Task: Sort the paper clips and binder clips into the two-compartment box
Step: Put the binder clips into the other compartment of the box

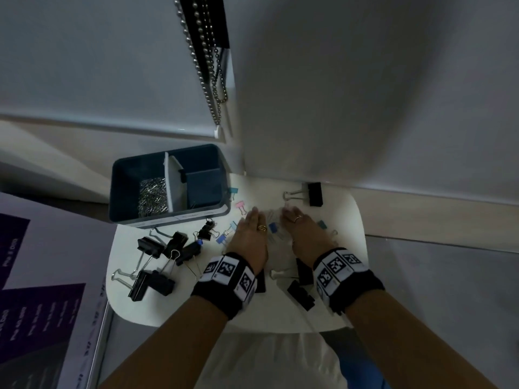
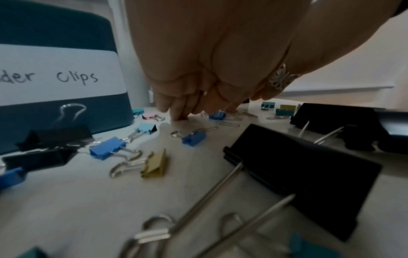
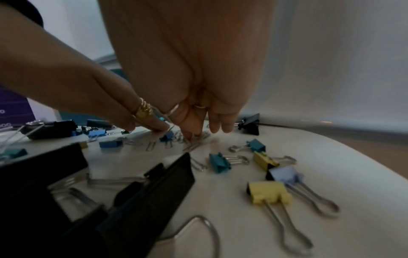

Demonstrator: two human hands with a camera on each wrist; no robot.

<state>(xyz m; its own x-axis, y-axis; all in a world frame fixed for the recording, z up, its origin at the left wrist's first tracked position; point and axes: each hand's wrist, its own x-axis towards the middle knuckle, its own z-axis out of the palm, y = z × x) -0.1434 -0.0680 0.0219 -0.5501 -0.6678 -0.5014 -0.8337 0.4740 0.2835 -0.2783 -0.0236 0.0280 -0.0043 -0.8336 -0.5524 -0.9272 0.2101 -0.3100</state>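
Item: loose paper clips (image 3: 194, 145), silver wire, lying flat on table (image 1: 337, 310) in the gap btwn both hands.

R hand (image 1: 299, 234): fingers (image 3: 192, 132) straight, close together, tips down on the clip cluster; pressing, not curled round anything as far as wrist view shows. Clips sit right under the tips and trail toward 7 o'clock from them in that view; long axes mixed, mostly running 1–7 o'clock.

L hand (image 1: 251, 234): fingers (image 2: 180, 111) straight, bunched narrow, tips touching table just beside a small blue binder clip (image 2: 217, 115); a few paper clips at 3–4 o'clock of the tips. Whether any clip is pinched: can't tell.

Nearer hand: R, already on the cluster. Judgement: next move is a rake or pinch of those clips, then carry.

Destination: two-compartment box (image 1: 123, 192), at 10 o'clock from both hands in head view, L hand closer. L compartment holds a silver paper clip pile (image 1: 153, 197); R compartment bears the label (image 2: 55, 73) reading "...der Clips".

Outward: coloured small binder clips (image 3: 269, 192) around R hand; big black binder clips (image 1: 157, 259) at 8 o'clock of L hand; one black clip (image 1: 314, 194) at 1 o'clock of R hand.
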